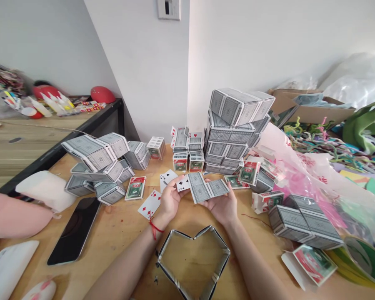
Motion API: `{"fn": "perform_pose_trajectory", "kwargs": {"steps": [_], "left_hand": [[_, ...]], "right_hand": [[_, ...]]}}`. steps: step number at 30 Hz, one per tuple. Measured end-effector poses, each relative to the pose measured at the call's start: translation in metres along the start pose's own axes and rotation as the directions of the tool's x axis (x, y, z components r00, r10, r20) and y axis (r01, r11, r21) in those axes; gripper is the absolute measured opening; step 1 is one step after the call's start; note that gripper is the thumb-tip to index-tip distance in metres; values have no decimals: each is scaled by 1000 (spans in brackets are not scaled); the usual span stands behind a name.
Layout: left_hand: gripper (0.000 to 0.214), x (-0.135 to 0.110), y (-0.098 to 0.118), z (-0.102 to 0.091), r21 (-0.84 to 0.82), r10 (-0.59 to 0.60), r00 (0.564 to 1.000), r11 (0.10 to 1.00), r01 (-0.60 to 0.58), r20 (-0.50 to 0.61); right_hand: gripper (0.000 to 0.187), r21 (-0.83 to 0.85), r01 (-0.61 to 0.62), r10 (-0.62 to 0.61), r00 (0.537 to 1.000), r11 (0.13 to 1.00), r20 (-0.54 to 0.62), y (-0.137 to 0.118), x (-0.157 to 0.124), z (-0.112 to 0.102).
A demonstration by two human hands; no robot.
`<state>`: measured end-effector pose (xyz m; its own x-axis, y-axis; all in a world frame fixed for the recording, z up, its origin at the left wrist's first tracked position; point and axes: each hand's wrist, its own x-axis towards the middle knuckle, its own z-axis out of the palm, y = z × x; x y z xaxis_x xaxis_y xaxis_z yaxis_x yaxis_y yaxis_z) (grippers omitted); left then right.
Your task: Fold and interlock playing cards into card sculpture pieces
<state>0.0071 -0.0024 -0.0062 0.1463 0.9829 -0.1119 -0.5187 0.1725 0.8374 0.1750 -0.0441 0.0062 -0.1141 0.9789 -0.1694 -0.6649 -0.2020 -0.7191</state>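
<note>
Over the middle of the table, my left hand (170, 201) pinches the edge of a playing card (182, 183) whose spade face shows. That card reaches the left side of a strip of playing cards (200, 188), grey backs up; whether they are joined I cannot tell. My right hand (221, 206) is closed on the strip's other side, fingers underneath and partly hidden. Between my forearms stands a heart-shaped frame (192, 238) of folded cards. Loose face-up cards lie beside my left hand: a diamond card (150, 204) and a spade card (166, 178).
Stacked card-built boxes (237, 135) rise behind my right hand, with another pile (98, 160) at left. Red-green card packs (135, 188) lie around. A phone (74, 231) lies left; tape (359, 260), plastic bags (303, 173) and more card boxes (304, 223) crowd the right.
</note>
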Motion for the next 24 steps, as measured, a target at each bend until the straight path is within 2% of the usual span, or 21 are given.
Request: {"fn": "perform_pose_trajectory", "kwargs": {"steps": [4,8,12,17,20,24], "left_hand": [[54,-3,3,4,112,-15,1000,994,14,9],[65,-5,2,7,293,101,995,951,-96,-2],[67,-4,2,6,337,198,980,925,-176,-31],[62,-2,0,3,349,137,989,931,-108,-60],[57,-2,0,2,349,108,991,934,-73,-81],[56,-2,0,1,346,85,994,937,-56,-70]], "right_hand": [[43,-111,-47,45,999,993,-26,3,1,-1],[53,-190,-35,32,999,981,-23,6,1,2],[59,-207,-38,41,999,978,10,6,-1,5],[55,-138,-78,76,997,987,-22,7,2,2],[47,-89,-121,118,992,989,-39,10,6,-1],[33,-119,-137,128,989,983,-74,14,7,-5]]}}
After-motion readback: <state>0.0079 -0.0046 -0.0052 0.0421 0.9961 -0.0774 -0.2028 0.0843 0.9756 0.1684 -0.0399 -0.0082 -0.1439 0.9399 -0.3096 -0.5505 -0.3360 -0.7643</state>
